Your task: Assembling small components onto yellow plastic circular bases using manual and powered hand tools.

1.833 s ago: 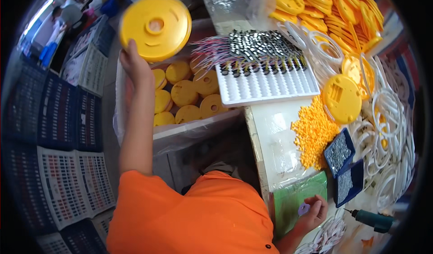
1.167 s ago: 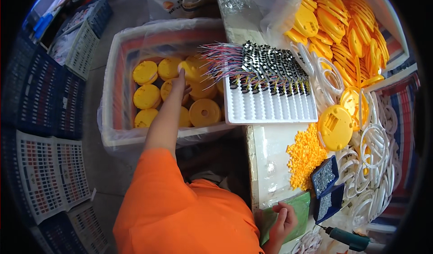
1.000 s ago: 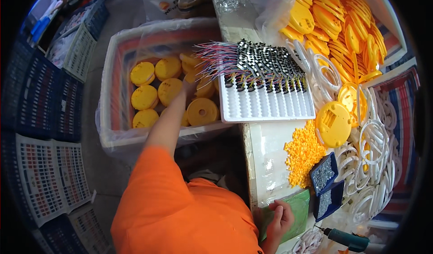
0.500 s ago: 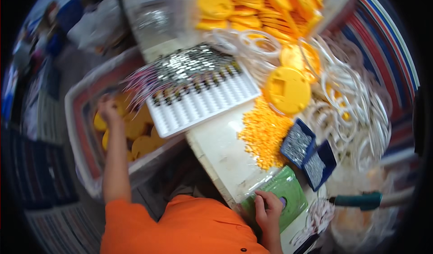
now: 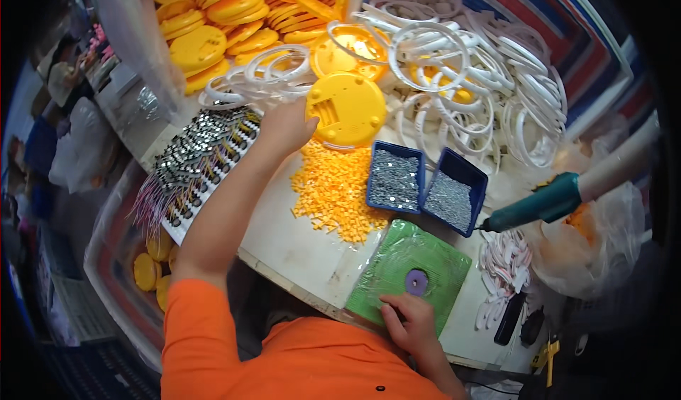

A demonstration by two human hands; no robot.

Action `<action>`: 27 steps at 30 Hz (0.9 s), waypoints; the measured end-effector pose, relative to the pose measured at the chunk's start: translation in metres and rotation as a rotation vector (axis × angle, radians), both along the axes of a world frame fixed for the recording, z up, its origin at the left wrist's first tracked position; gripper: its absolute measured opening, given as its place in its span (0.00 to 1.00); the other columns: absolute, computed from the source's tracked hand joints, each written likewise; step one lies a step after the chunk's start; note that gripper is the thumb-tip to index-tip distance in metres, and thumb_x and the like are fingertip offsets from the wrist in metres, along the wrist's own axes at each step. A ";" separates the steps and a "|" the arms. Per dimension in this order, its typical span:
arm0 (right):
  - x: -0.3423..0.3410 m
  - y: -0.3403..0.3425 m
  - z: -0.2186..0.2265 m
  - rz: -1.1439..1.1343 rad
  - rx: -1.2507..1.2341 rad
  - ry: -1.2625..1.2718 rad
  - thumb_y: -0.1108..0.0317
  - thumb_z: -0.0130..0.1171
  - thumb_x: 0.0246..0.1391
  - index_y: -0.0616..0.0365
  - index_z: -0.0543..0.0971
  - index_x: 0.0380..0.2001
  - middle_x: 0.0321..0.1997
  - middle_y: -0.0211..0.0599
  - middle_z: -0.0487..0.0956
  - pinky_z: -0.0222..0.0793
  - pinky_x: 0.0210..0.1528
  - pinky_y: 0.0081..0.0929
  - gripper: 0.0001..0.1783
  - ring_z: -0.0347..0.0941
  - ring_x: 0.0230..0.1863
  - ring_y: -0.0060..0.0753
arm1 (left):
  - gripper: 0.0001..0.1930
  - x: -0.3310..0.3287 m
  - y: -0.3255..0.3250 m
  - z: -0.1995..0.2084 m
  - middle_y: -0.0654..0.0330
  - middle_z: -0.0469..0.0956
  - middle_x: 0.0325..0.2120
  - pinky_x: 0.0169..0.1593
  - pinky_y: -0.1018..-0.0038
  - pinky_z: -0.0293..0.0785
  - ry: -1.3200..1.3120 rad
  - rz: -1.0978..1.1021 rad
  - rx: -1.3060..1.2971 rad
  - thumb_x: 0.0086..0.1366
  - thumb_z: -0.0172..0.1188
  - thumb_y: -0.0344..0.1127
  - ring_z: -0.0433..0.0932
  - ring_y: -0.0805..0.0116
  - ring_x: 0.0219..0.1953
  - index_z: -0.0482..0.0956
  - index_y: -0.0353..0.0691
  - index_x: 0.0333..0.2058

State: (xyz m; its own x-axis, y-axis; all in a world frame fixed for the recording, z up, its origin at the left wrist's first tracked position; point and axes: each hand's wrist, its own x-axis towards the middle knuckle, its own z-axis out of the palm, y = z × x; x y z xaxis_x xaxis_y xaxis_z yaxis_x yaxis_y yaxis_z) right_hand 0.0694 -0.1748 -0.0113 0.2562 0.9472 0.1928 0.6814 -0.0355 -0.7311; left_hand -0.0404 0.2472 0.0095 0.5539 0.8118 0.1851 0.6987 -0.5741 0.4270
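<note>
The smooth, round yellow plastic disc meets the left hand at its left rim; whether it is pinched, I cannot tell. The right hand, fingers loosely parted, overlaps the glossy green square pad.

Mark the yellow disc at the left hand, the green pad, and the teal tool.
Yellow disc (image 5: 349,107): head view, middle of its face.
Green pad (image 5: 383,272): head view, bare top surface left of the purple piece (image 5: 416,282).
Teal tool (image 5: 535,205): head view, middle of its body.

Two hands, two blue trays (one screwdriver).
</note>
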 end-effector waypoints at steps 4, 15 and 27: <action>0.007 -0.024 -0.007 -0.124 0.060 0.026 0.70 0.66 0.57 0.58 0.86 0.39 0.27 0.40 0.81 0.72 0.28 0.34 0.07 0.78 0.25 0.40 | 0.28 0.044 0.014 -0.022 0.42 0.84 0.46 0.52 0.53 0.77 0.117 0.122 -0.017 0.66 0.61 0.50 0.83 0.42 0.48 0.74 0.39 0.58; 0.015 -0.036 -0.005 -0.135 0.047 0.155 0.72 0.65 0.58 0.60 0.85 0.38 0.28 0.41 0.81 0.70 0.29 0.32 0.07 0.77 0.26 0.37 | 0.19 0.027 0.018 0.015 0.58 0.84 0.40 0.44 0.77 0.78 -0.905 -0.113 -0.390 0.67 0.69 0.35 0.81 0.75 0.39 0.79 0.28 0.50; 0.048 -0.036 -0.015 -0.327 0.125 0.716 0.57 0.54 0.69 0.62 0.66 0.68 0.34 0.31 0.80 0.67 0.35 0.20 0.30 0.71 0.32 0.18 | 0.10 -0.032 -0.235 0.020 0.66 0.78 0.30 0.32 0.71 0.76 -0.306 -1.127 0.428 0.54 0.68 0.31 0.81 0.68 0.36 0.85 0.44 0.37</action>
